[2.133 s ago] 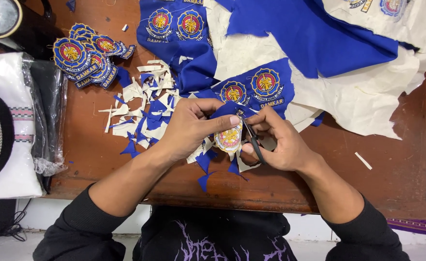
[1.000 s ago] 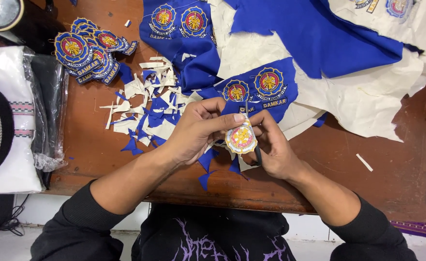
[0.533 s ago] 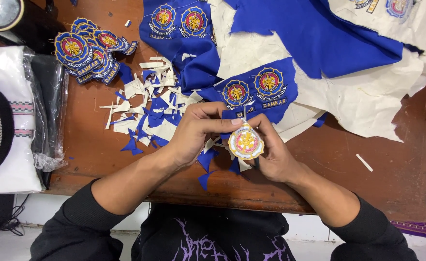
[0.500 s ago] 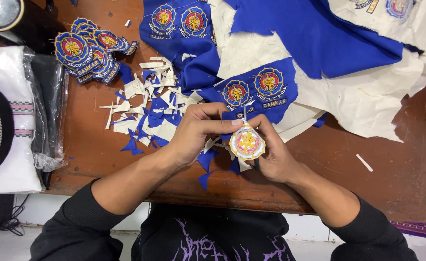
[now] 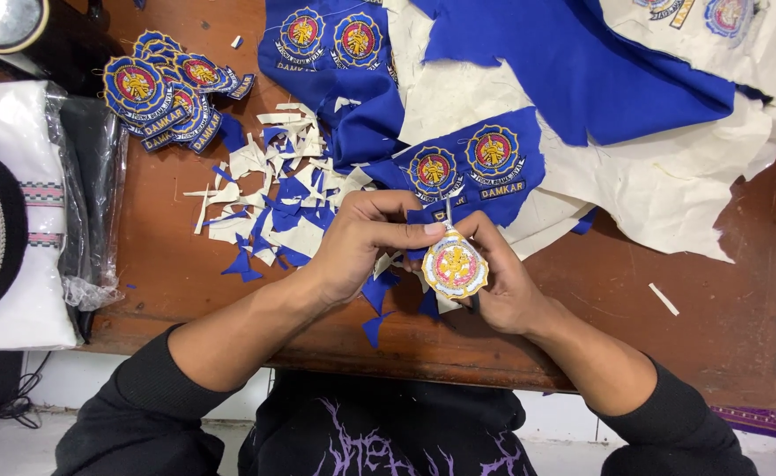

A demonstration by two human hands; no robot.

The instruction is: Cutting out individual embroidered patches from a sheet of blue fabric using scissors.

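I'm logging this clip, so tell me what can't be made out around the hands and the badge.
Head view only:
- Scissors: mostly hidden inside the right hand.
- Round badge: underside hidden; emblem detail too small.
- Left hand: fingertips hidden behind the badge edge.
- White and blue cloth: cut off by the top edge.

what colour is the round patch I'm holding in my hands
The round patch shows pale white and pink with a yellow centre and yellow edge, best seen in the head view.
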